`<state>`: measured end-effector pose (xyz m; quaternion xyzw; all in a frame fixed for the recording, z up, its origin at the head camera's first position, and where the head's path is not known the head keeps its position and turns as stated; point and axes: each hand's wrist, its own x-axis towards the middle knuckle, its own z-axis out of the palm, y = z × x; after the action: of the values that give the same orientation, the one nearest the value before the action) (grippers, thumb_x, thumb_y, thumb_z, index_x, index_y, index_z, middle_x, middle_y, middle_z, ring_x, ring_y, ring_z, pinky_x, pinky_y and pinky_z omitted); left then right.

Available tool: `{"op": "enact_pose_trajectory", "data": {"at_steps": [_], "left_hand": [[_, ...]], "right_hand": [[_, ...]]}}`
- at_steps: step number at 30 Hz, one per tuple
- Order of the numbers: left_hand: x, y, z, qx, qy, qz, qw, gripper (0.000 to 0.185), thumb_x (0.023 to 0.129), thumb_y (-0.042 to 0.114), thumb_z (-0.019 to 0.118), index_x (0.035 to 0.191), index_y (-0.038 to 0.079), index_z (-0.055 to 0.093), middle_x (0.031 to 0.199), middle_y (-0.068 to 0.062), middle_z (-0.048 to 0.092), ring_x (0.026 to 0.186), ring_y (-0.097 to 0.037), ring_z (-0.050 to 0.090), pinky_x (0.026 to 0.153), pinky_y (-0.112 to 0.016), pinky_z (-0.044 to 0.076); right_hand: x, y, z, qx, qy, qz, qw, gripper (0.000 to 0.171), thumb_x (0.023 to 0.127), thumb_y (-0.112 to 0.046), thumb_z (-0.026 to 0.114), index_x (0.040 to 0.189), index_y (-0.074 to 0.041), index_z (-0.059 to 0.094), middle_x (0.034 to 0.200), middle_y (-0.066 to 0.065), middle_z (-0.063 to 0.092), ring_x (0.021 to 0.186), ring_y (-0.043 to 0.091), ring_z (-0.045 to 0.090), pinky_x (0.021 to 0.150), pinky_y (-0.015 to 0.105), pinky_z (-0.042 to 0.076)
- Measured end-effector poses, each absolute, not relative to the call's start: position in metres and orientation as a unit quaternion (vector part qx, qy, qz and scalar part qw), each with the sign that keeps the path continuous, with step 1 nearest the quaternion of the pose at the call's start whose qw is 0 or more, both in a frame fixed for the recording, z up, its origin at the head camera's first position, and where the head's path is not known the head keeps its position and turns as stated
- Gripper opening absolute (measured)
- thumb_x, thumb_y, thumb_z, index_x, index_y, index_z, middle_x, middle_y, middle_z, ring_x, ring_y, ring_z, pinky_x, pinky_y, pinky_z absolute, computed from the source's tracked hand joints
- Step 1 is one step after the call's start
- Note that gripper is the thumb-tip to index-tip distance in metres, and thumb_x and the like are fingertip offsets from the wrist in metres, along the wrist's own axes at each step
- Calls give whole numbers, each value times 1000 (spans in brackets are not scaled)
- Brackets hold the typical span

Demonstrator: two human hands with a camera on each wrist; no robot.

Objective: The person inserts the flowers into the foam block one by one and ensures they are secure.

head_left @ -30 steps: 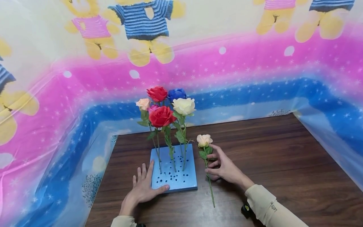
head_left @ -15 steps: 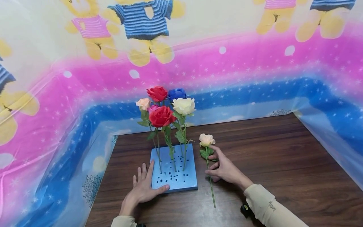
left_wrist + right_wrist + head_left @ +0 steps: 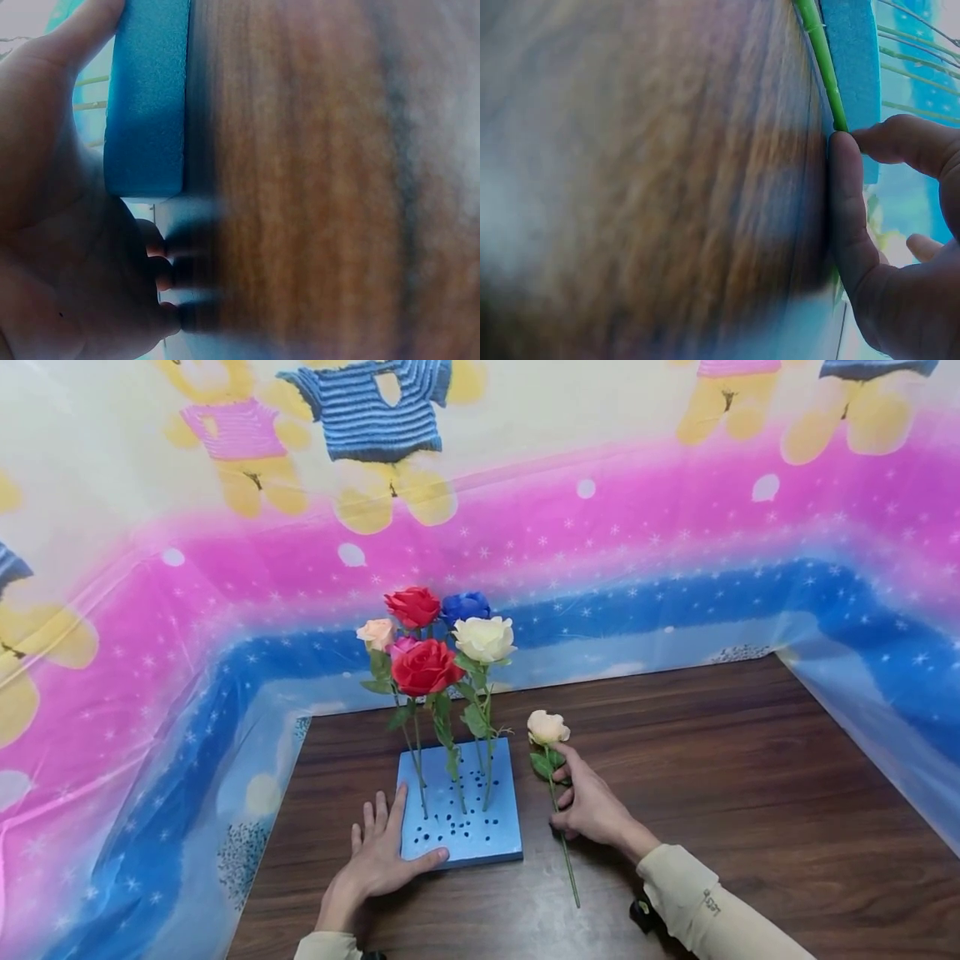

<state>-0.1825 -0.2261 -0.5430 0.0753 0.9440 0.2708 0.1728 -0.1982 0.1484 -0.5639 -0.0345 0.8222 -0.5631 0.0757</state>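
Note:
My left hand (image 3: pixel 381 852) lies with spread, straight fingers against the left front corner of a blue foam board (image 3: pixel 495 847), thumb along its front edge. In the left wrist view the board's thick side (image 3: pixel 150 105) shows beside the palm. To the right of the board, my right hand (image 3: pixel 596 806) pinches the green stem (image 3: pixel 572 868) of a pale peach artificial rose (image 3: pixel 548 727). The right wrist view shows thumb and finger meeting at that stem (image 3: pixel 823 64). The rose's bloom points away from me, and its stem runs low over the table.
Several artificial roses stand upright in the board: red (image 3: pixel 427 667), white (image 3: pixel 484 640), blue (image 3: pixel 466 607), peach (image 3: pixel 377 633) and one magenta, partly hidden. Small dark holes dot the board. The brown wooden table (image 3: pixel 712 760) ends at a printed cloth backdrop (image 3: pixel 637 543).
The peach rose has shifted slightly right, its stem end swinging right. My right thumb and fingers have closed in on the stem. The left hand stays put on the board.

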Motion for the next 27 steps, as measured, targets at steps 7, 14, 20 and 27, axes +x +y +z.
{"op": "enact_pose_trajectory", "data": {"at_steps": [7,14,20,27], "left_hand": [[-182,-225,-539,79,946,268,166,132,93,77,75,181,17,-2,181,-34,-12,166,-58,-17,126,-84,-5],[-182,-224,-541,76,946,266,168,132,93,77,75,181,17,-2,181,-34,-12,166,-58,-17,126,-84,-5],[-182,-224,-541,75,947,264,169,132,93,77,75,181,17,-2,181,-34,-13,166,-58,-17,126,-84,-5],[-183,-225,-543,75,948,261,168,133,92,78,75,181,17,-3,181,-34,-14,166,-58,-17,127,-83,-5]], "right_hand": [[-198,153,-562,-45,807,-584,71,123,76,22,80,176,-26,28,142,21,55,98,29,65,55,46,65],[-196,155,-565,-43,783,-614,89,120,81,24,78,176,-28,27,146,22,53,101,31,65,58,49,66],[-196,158,-566,-48,763,-638,97,118,85,22,79,177,-29,25,150,23,51,102,33,63,60,51,66],[-195,163,-566,-51,725,-676,121,115,88,21,79,177,-23,23,155,24,47,106,33,64,66,53,68]]}}
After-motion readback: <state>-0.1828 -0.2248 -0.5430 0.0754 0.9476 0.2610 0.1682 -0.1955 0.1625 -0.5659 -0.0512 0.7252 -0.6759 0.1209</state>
